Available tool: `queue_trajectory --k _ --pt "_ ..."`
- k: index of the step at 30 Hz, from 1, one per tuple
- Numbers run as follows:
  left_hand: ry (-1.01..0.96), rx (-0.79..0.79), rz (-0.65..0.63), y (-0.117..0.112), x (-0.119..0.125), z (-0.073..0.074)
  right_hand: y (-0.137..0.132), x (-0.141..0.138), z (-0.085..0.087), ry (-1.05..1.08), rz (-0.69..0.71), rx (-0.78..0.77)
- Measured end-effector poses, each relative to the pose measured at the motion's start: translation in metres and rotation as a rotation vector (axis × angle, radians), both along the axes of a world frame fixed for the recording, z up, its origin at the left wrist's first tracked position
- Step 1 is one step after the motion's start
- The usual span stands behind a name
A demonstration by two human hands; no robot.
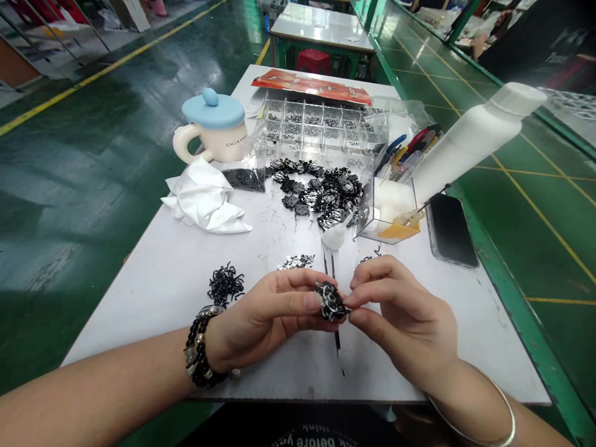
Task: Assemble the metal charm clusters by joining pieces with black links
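Between the thumb and fingers of my left hand (267,307) is a small black-and-silver metal mechanism (331,301), held above the table's near part. The thumb and index finger of my right hand (410,316) pinch at its right edge; whatever tiny piece lies between them is too small to make out. Below the mechanism, thin dark tweezers (338,339) lie on the white table (153,285), partly covered by my hands. A pile of curved black pieces (225,282) lies left of them, and small silver plates (297,262) lie just beyond my left hand.
Farther back lie a heap of similar mechanisms (326,192), a white nozzle bottle (334,237) and a clear compartment tray (321,127). A lidded mug (223,133) and crumpled tissue (202,197) stand left. At right are a tool holder (386,230), white bottle (479,139) and phone (451,226).
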State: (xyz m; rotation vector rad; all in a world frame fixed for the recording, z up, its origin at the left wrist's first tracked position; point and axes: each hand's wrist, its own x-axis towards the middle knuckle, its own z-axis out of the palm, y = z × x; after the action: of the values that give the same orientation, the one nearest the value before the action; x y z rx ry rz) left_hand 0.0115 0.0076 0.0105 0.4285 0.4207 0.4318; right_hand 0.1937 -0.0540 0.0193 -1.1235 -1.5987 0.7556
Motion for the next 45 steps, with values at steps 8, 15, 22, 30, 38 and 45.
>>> queue_trajectory --k 8,15,22,30,38,45 --pt "0.067 0.011 -0.002 0.0 0.001 0.0 0.001 -0.002 -0.002 -0.052 -0.004 -0.001" --pt "0.119 0.038 -0.007 0.0 0.002 0.002 0.001 -0.001 0.003 -0.161 -0.002 -0.006" --pt "0.157 0.035 0.014 0.0 0.003 0.001 0.002 0.001 0.008 -0.245 -0.043 -0.034" --pt "0.203 0.028 0.04 0.0 0.004 0.001 0.004 -0.003 0.003 0.051 -0.024 -0.261" --pt "0.176 0.01 0.047 0.001 0.003 0.001 -0.001 -0.011 -0.005 0.175 -0.095 -0.212" --pt "0.157 0.006 0.058 0.0 0.003 0.001 -0.001 -0.015 -0.007 0.185 -0.142 -0.19"
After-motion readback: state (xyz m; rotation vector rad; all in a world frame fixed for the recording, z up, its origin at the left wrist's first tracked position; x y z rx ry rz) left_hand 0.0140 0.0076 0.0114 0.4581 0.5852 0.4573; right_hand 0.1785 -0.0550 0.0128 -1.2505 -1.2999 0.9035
